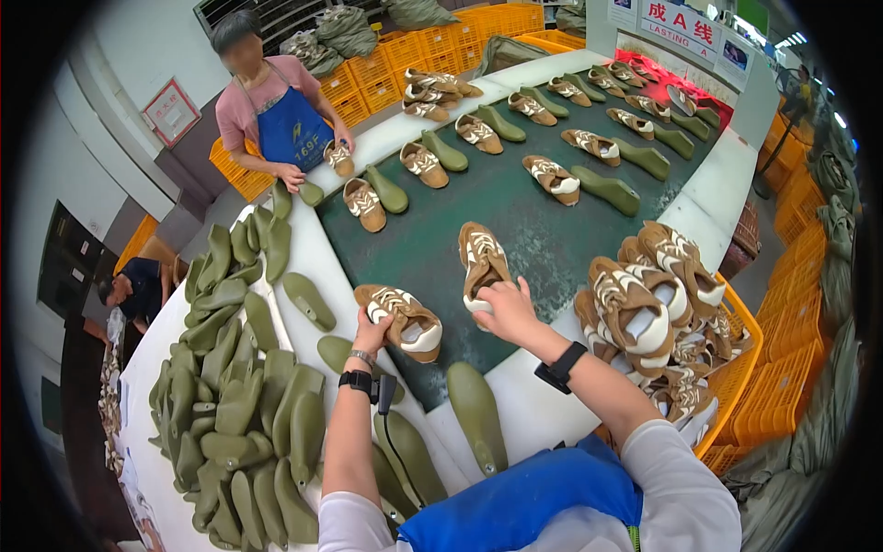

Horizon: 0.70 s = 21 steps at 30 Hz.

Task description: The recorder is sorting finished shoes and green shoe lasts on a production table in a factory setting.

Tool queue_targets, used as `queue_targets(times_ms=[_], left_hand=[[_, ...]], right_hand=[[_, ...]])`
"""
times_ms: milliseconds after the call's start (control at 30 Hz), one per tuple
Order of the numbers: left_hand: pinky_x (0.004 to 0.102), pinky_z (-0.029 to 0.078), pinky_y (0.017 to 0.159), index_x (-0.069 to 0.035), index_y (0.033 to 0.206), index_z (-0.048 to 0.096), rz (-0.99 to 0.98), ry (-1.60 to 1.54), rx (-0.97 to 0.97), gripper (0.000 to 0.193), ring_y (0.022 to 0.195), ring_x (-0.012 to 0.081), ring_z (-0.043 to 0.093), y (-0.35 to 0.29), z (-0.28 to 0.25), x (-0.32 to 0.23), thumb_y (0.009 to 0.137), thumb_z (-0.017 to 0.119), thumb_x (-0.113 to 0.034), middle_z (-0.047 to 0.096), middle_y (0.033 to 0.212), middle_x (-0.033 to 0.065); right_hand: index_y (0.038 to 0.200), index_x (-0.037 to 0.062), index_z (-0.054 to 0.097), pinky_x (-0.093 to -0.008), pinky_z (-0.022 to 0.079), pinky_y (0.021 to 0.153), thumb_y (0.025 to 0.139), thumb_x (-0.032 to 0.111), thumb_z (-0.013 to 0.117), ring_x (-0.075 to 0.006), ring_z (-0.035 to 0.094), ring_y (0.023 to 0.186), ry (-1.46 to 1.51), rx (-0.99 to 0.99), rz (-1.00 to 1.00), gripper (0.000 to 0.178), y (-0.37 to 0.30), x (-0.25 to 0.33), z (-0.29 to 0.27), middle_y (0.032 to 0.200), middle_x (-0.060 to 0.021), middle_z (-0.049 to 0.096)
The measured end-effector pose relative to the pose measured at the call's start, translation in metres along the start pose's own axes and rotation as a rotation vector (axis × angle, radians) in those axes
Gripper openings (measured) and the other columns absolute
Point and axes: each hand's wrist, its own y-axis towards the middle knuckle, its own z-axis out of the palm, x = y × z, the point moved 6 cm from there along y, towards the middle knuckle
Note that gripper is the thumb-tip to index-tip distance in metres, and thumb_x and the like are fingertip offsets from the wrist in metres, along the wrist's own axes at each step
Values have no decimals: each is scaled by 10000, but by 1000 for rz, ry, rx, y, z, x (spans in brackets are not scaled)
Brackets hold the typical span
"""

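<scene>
Holding with the left hand a brown shoe, fingers closed on its left edge. With the right hand, fingers bent and narrow at the white heel of a second brown shoe, partly inside its opening; cannot tell how firmly gripped. Both shoes over the dark green belt, near each other, not touching; cannot tell if fully resting on it.

Judging by the layout, done only in part. Ahead of the right fingers, many shoes already set in rows beside green moulds, such as a laid shoe next to a laid mould. Beside the held shoes, no mould placed in the same manner, so probably still to do. Also left, it seems: a big heap of moulds to the left of the left fingers, and a loose mould behind and between both hands.

To the right of the right fingers, an orange crate, heaped over its rim with more brown shoes. Far ahead of the left fingers, stacked crates, contents not clear.
</scene>
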Motion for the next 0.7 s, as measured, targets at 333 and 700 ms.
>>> queue_targets(times_ms=[333, 700], left_hand=[[423, 405, 895, -170, 1349, 258, 451, 727, -249, 760, 1073, 394, 459, 97, 54, -5, 727, 666, -324, 351, 1261, 273], [420, 380, 921, -22, 999, 533, 476, 1085, -112, 463, 1081, 416, 425, 74, 95, 11, 639, 733, -233, 308, 1324, 248]], right_hand=[[954, 134, 592, -447, 330, 928, 714, 173, 639, -269, 446, 1068, -311, 57, 105, 248, 117, -121, 61, 1017, -74, 522], [1111, 133, 485, -392, 481, 739, 793, 120, 529, -302, 504, 993, -463, 147, 339, 321, 113, -162, 70, 1111, -124, 444]])
